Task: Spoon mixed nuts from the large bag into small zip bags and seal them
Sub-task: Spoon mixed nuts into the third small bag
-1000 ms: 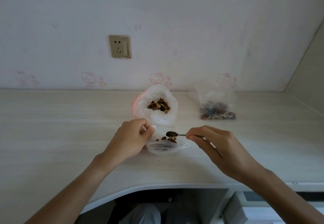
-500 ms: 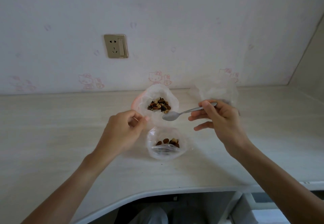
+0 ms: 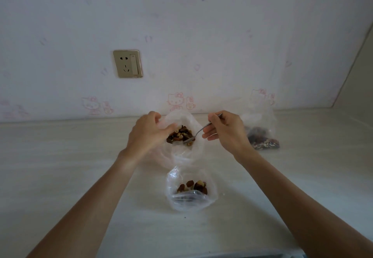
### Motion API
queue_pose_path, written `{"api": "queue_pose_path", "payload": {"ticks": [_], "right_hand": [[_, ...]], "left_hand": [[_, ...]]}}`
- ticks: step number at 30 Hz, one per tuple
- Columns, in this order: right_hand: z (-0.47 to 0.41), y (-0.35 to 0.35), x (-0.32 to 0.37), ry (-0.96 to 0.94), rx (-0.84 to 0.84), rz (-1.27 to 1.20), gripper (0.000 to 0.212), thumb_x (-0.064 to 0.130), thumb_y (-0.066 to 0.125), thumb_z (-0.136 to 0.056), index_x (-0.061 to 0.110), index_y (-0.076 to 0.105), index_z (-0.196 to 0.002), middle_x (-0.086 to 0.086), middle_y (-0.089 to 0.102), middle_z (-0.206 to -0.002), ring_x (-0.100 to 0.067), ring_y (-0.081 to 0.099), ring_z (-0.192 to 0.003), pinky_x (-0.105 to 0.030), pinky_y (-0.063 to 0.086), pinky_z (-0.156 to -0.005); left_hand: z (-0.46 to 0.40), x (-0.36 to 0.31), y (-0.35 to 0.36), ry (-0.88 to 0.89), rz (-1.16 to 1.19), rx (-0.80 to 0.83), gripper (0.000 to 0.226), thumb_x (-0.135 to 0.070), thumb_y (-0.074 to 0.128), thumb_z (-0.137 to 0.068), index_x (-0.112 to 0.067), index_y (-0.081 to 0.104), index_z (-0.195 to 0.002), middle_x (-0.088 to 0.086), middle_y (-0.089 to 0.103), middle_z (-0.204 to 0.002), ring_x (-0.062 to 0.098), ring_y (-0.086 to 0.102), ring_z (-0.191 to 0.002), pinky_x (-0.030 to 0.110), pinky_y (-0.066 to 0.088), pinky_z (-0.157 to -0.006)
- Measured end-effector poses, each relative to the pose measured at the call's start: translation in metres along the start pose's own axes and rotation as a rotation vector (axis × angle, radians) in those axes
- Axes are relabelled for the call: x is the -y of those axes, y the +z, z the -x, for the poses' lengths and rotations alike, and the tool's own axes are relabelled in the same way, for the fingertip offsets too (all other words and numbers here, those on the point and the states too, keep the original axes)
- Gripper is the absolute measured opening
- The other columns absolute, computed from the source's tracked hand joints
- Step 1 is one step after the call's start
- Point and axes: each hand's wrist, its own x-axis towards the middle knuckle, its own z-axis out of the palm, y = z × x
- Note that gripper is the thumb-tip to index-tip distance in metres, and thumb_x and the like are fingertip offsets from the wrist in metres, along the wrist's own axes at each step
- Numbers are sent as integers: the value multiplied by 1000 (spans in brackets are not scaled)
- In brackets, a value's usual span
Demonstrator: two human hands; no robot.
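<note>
Both forearms are bare to the frame's edge, with no sleeves, rings or watch visible.

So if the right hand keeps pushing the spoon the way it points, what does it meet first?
The right hand aims the spoon down-left into the mixed nuts in the large bag; the bowl looks already among them.

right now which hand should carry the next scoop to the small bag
Right. The right hand holds the spoon, its bowl already in the nuts of the large bag. The left hand grips that bag's rim, holding it open.
</note>
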Motion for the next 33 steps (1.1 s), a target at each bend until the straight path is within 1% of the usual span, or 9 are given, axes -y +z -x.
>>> {"api": "queue_pose_path", "payload": {"ticks": [2, 4, 10, 15, 21, 25, 27, 30, 33], "right_hand": [[-3, 0, -4, -61, -58, 96, 27, 25, 52, -108, 8, 63, -90, -8, 74, -68, -26, 73, -60, -39, 62, -59], [-2, -1, -8, -140, -123, 174, 28, 28, 49, -108, 12, 61, -89, -5, 72, -66, -19, 71, -55, -34, 60, -55], [3, 0, -17, -259, -142, 292, 24, 30, 48, -108, 18, 58, -90, 1, 70, -67, -10, 69, -55, -33, 60, -56], [7, 7, -18, -206, -101, 241, 23, 30, 50, -108, 16, 60, -93, -2, 72, -73, -13, 72, -61, -35, 59, -55], [9, 8, -19, -80, -107, 136, 22, 25, 47, -109, 14, 61, -95, -6, 74, -76, -17, 73, -62, -26, 53, -45], [10, 11, -22, -54, -74, 85, 23, 23, 46, -109, 12, 62, -96, -7, 75, -77, -21, 74, -61, -28, 51, -43], [10, 12, -24, -18, -80, 53, 23, 23, 46, -109, 11, 62, -98, -8, 75, -77, -23, 74, -61, -30, 52, -43], [9, 13, -25, 131, -67, -92, 23, 21, 45, -110, 5, 61, -102, -12, 76, -78, -30, 74, -61, -32, 51, -41], [6, 9, -22, 258, -70, -201, 24, 17, 44, -110, 2, 60, -101, -15, 76, -76, -33, 73, -59, -30, 48, -39]], "left_hand": [[-7, 1, 7, -20, -34, 42, 49, -73, 70, -79, -28, 67, -98, -12, 69, -99, 16, 68, -94, 36, 55, -78], [-13, 4, 14, -22, -37, 67, 45, -68, 68, -83, -24, 65, -81, -8, 69, -80, 16, 68, -78, 31, 49, -64], [-12, 13, 25, 96, 27, 7, 36, -40, 63, -96, -25, 52, -66, -8, 60, -63, 15, 59, -62, 30, 36, -54], [-10, 20, 29, 220, 90, 10, 36, -36, 61, -101, -23, 52, -68, -4, 62, -63, 14, 58, -59, 32, 41, -57], [-8, 17, 32, 239, 165, 41, 36, -36, 61, -101, -20, 54, -70, -7, 58, -62, 4, 50, -55, 25, 37, -56], [-4, 14, 31, 244, 263, 51, 29, -31, 62, -101, -8, 67, -85, 14, 68, -75, 15, 55, -64, 31, 40, -62], [-4, 13, 30, 251, 289, 48, 28, -30, 62, -101, -6, 68, -88, 16, 69, -78, 14, 55, -66, 31, 42, -64], [-5, 17, 31, 249, 309, 69, 31, -31, 62, -102, -4, 67, -90, 18, 69, -82, 15, 57, -69, 31, 43, -66], [-6, 22, 34, 243, 359, 86, 24, -32, 61, -103, -12, 71, -94, 12, 72, -86, 9, 58, -71, 26, 45, -68]]}}
